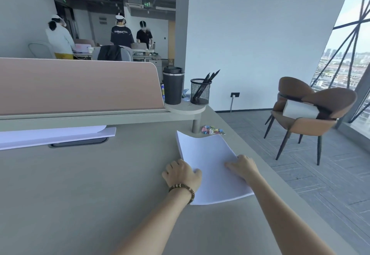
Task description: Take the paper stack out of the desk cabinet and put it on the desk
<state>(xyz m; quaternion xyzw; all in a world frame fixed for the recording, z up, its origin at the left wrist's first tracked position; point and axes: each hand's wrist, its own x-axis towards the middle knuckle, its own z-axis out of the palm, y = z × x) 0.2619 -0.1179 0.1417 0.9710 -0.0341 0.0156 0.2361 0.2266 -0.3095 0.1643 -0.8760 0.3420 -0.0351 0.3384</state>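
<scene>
My paper stack lies flat on the counter, lower centre-right of frame, near the counter's right edge. So judging by that, it's out of the cabinet & basically placed. Cabinet itself isn't in view

My left hand rests fingers curled on the stack's left edge, thumb tip on the top sheet. My right hand lies palm down on the right side, fingers loosely bent over the paper. Neither is clamped round the stack, both just press on it, prob to square the sheets & stop them sliding before I let go. Far corner curls up a bit, so it's loose sheets, not bound

Count: 1 stack under my hands, plus 1 more white sheaf at left of frame under the divider shelf. Small round shelf, centre of frame, carries 1 black tumbler & 1 mesh pen cup w/ 2 or 3 dark pens, can't tell exactly. Little heap of coloured binder clips just past the stack's far corner, too small to count. 2 brown chairs at right by the window, 3 ppl upper left
</scene>
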